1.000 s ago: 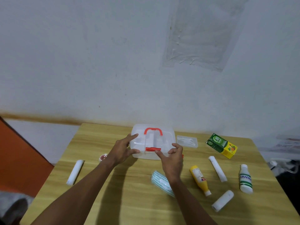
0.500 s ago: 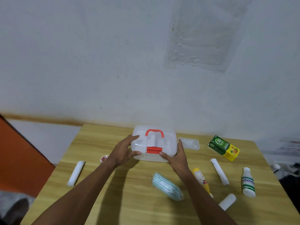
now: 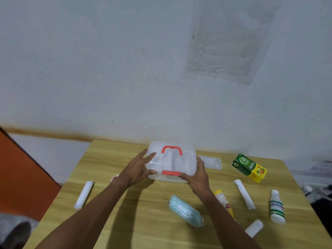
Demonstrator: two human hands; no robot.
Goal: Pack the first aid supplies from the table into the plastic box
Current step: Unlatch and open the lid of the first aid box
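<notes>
We've got the plastic box (image 3: 186, 159) at the back-middle of the surface (image 3: 143, 221), lid down, red handle (image 3: 172, 149) flat on top, red latch (image 3: 170, 173) at its front edge. Lid's cloudy, so we can't tell what's inside.

Left hand (image 3: 138, 169) is on the box's left end: fingers spread and straight over the lid, thumb vs. the front wall. Right hand (image 3: 198, 177) grips the box's right end, fingers curled round the side, thumb just by the latch.

Just right of the box: a clear flat case (image 3: 211, 161) w/ thin white sticks in it. Further right, a green-yellow carton (image 3: 248, 167). In front of the box, a striped pack (image 3: 186, 211). Front-right: yellow bottle (image 3: 223, 202), long white roll (image 3: 244, 194), white bottle (image 3: 277, 206), short white roll (image 3: 253, 228). Front-left of the box, another white roll (image 3: 84, 194).
</notes>
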